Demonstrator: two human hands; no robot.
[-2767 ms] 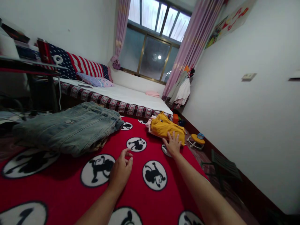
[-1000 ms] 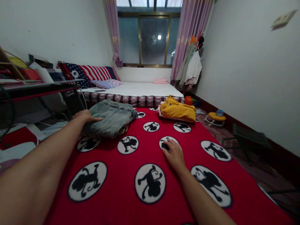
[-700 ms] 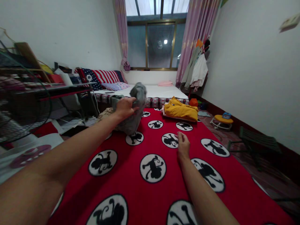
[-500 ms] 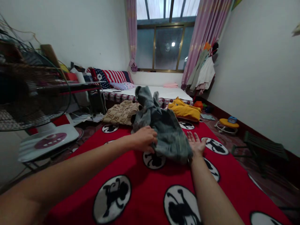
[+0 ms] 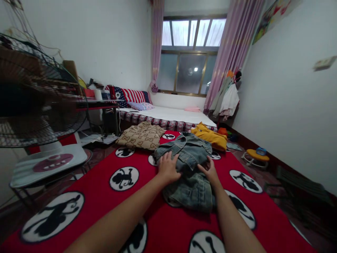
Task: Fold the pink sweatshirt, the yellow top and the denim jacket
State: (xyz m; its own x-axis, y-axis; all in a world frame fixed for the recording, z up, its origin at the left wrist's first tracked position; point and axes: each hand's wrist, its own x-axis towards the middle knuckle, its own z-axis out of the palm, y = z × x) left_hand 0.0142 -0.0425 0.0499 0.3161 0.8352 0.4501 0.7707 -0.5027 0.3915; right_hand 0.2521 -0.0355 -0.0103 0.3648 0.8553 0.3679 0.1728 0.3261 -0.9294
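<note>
A blue-grey denim jacket [image 5: 189, 149] lies bunched and partly folded on the red blanket [image 5: 163, 225] in front of me. Its collar points away from me, while the hem drapes toward my side. My left hand [image 5: 168, 169] rests on the jacket's left part with fingers spread. On the opposite side, my right hand [image 5: 210, 172] touches the denim, its thumb and fingers apart and slightly curved. Some of its fingertips are hard to make out against the cloth.
Behind the jacket sit a folded tan patterned garment [image 5: 140, 136] and a folded yellow garment [image 5: 210, 137]. A fan [image 5: 39, 102] stands at the left. To the right are a small yellow-topped stool [image 5: 255, 155] and a dark folding stool [image 5: 302, 186]. A bed [image 5: 171, 114] is beyond.
The jacket, lifted and blurred earlier, now lies lower and flatter on the blanket. My left hand's fingers have spread onto it; my right hand has turned from palm-up and moved inward to touch it.
</note>
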